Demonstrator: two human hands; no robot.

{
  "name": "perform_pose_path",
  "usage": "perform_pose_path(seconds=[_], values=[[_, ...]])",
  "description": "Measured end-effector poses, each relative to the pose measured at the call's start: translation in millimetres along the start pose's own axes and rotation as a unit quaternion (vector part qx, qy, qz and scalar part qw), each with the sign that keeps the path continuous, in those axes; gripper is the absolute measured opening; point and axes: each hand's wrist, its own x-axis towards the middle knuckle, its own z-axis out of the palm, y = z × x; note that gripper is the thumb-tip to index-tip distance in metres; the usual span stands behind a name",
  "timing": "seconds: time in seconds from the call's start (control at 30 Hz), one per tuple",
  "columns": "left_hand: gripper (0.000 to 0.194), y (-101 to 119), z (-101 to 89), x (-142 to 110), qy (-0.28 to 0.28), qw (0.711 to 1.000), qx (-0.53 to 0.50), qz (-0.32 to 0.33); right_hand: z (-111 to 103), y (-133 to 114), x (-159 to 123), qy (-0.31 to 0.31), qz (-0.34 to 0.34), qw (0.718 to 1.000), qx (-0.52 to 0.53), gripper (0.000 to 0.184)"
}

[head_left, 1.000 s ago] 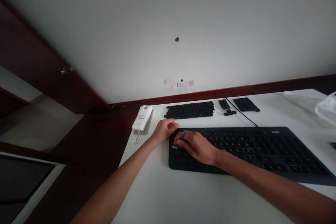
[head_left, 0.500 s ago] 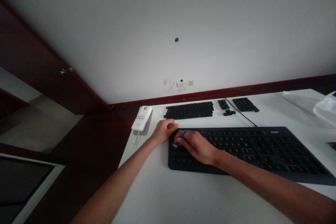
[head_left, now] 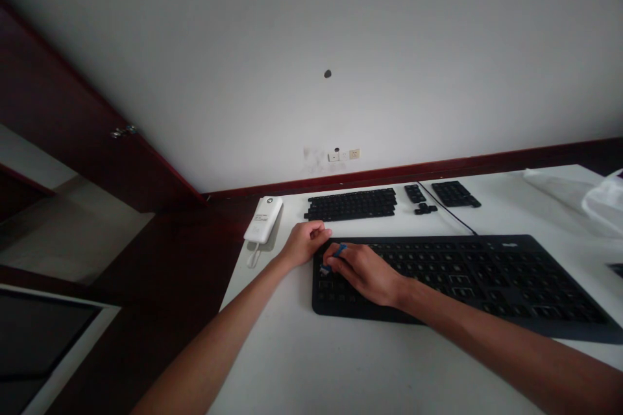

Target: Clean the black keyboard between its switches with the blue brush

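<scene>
Kbd (head_left: 509, 272) under R hand (head_left: 365, 272); by L hand (head_left: 304, 243)

My 1 camera rides on my head, looking forward and down across the white table (head_left: 302, 356). My left hand (head_left: 302, 243) sits near at 6 o'clock and my right hand (head_left: 367, 270) at 5; farther off, the wall (head_left: 413, 45) fills 12, the open door (head_left: 92, 97) 10.
</scene>
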Motion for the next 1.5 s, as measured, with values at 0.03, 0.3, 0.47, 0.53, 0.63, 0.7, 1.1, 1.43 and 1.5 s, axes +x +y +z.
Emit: perform_pose_path(seconds=[0.03, 0.3, 0.47, 0.53, 0.63, 0.7, 1.1, 1.43, 1.5], values=[[0.046, 0.1, 0.0, 0.0, 0.0, 1.0, 0.0, 0.0, -0.1, -0.1, 0.2, -0.001, -0.001, 1.0, 0.0, 0.028], [0.046, 1.3, 0.0, -0.5, 0.001, 1.0, -0.005, -0.004, -0.2, -1.5, -0.6, 0.001, -0.001, 1.0, 0.0, 0.027], [0.046, 1.1, 0.6, -0.2, 0.003, 1.0, -0.003, -0.005, -0.5, -0.9, 0.2, 0.0, -0.002, 1.0, -0.001, 0.028], [0.045, 0.8, 0.8, 0.0, 0.004, 1.0, 0.001, -0.003, -0.6, -1.1, 0.9, 0.0, -0.004, 1.0, -0.002, 0.028], [0.044, 0.7, 0.7, -0.1, 0.004, 1.0, 0.002, -0.002, -0.5, -2.1, 1.1, -0.001, -0.004, 1.0, -0.003, 0.028], [0.045, 0.9, 0.5, -0.3, 0.004, 1.0, 0.001, -0.001, -0.2, -2.4, 0.7, -0.002, 0.0, 1.0, -0.004, 0.028], [0.045, 3.6, 0.0, -0.6, 0.003, 1.0, 0.007, -0.006, 0.1, -0.4, -0.6, 0.004, -0.009, 1.0, -0.001, 0.027], [0.045, 2.3, 0.0, -0.1, 0.002, 1.0, 0.011, -0.007, 0.0, -2.3, 1.0, 0.005, -0.004, 1.0, -0.001, 0.027], [0.045, 1.3, 0.4, 0.2, 0.002, 1.0, 0.009, -0.007, -0.1, -2.2, 0.7, 0.004, -0.003, 1.0, -0.001, 0.027]])
